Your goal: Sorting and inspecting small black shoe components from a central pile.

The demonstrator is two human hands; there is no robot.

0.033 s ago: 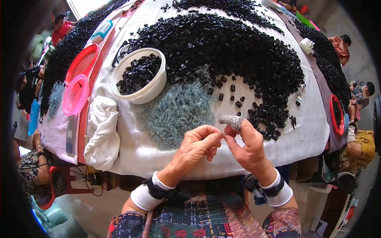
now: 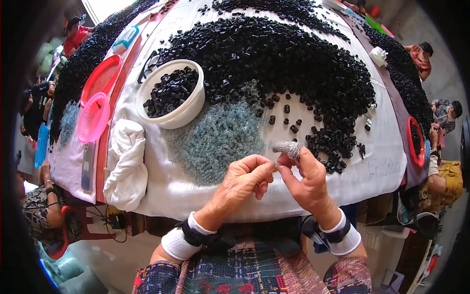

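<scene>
My left hand (image 2: 245,179) is closed in a pinch, with its thumb and forefinger meeting my right fingertips. A tiny pale, see-through piece (image 2: 276,164) shows where the fingertips come together; its kind is too small to tell. My right hand (image 2: 309,183) is also closed in a pinch there, and a grey knitted finger cover (image 2: 288,148) sits on one of its fingers. Just beyond my hands lies a heap of small clear, ring-like pieces (image 2: 215,142). Short black tubular parts (image 2: 333,142) lie loose past my right hand, beside a much larger heap of black parts (image 2: 274,54).
A white tub (image 2: 181,117) of black parts stands left of the clear heap. Nearer me lies a crumpled white cloth (image 2: 126,166). Pink (image 2: 94,117) and red (image 2: 111,81) baskets sit on the left table. Other people work at tables on both sides.
The grey-covered finger of my right hand has shifted very slightly to the right. Both hands otherwise keep their place.
</scene>
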